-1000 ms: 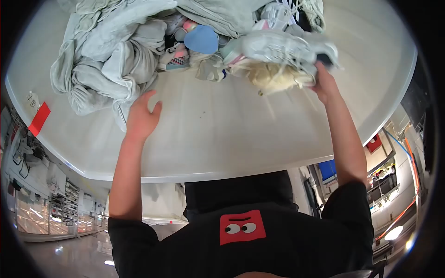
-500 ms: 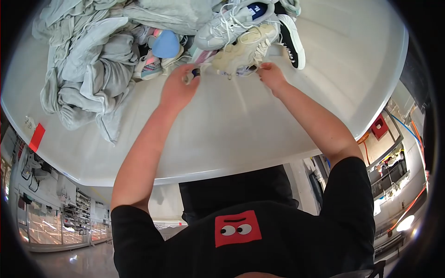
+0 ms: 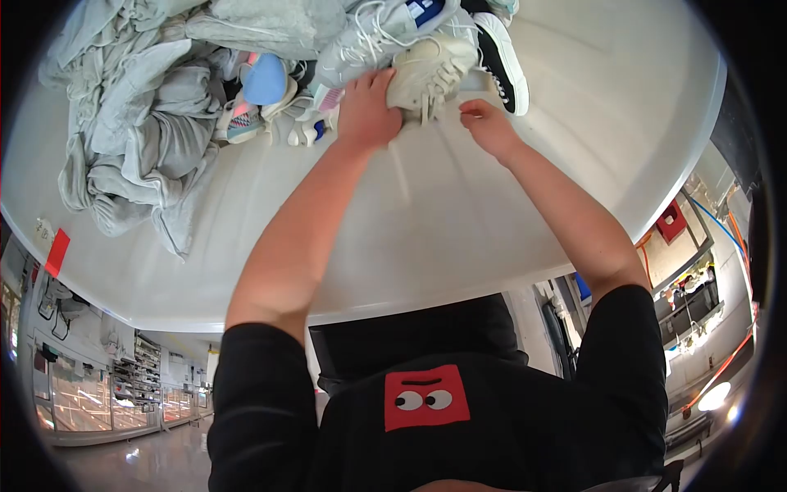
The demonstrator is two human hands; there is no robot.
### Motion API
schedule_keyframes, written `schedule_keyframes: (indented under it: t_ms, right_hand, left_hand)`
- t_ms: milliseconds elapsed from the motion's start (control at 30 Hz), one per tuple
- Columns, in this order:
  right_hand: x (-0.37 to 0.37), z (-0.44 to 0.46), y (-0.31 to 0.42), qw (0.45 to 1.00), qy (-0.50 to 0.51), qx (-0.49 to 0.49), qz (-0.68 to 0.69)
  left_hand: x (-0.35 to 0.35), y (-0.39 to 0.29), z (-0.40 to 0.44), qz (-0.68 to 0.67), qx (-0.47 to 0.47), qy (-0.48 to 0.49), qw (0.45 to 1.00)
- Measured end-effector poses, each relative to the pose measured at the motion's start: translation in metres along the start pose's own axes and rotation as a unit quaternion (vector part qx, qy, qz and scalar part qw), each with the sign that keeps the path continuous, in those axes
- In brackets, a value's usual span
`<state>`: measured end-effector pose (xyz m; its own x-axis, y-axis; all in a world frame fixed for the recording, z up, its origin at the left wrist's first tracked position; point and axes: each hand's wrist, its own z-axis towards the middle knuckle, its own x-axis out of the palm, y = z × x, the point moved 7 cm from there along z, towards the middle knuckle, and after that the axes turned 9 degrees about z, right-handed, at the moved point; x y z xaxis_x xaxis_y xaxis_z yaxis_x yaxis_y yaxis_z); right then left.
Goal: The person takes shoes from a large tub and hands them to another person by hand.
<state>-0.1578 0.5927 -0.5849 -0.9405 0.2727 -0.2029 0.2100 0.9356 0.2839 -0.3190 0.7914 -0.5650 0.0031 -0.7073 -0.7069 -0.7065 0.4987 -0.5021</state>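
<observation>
My left hand (image 3: 370,112) grips the left side of a cream lace-up sneaker (image 3: 426,72), its fingers curled against the upper. The sneaker's laces hang toward me, and part of its side is hidden by that hand. Just right of the shoe, my right hand (image 3: 489,129) has thumb and fingertips pressed together; I cannot make out whether anything thin is between them. A pale grey sneaker (image 3: 361,45) with white laces lies behind the cream one. To the right leans a black sneaker (image 3: 501,66) with a white sole.
Crumpled pale grey cloth (image 3: 139,123) covers the left of the white table (image 3: 426,230). Between cloth and hands lie a sneaker with a blue round part (image 3: 264,79) and a white shoe with a dark blue patch (image 3: 303,131). Red tape (image 3: 57,252) marks the left table edge.
My left hand has moved right, from beside the white shoe with the blue patch onto the cream sneaker. The cream sneaker has turned, showing its laces more. My right hand has barely shifted.
</observation>
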Motion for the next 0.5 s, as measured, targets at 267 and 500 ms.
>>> schedule_keyframes:
  t_ms: [267,500]
  right_hand:
    - [-0.029,-0.029,0.022,0.991,-0.023,0.013,0.129]
    - [0.018,-0.043,0.06,0.997,0.016,-0.068,-0.014]
  left_hand:
    - [-0.047,0.03,-0.102,-0.564,-0.2,0.097,0.795]
    - [-0.129,0.078,-0.161,-0.577,-0.256,-0.025,0.775]
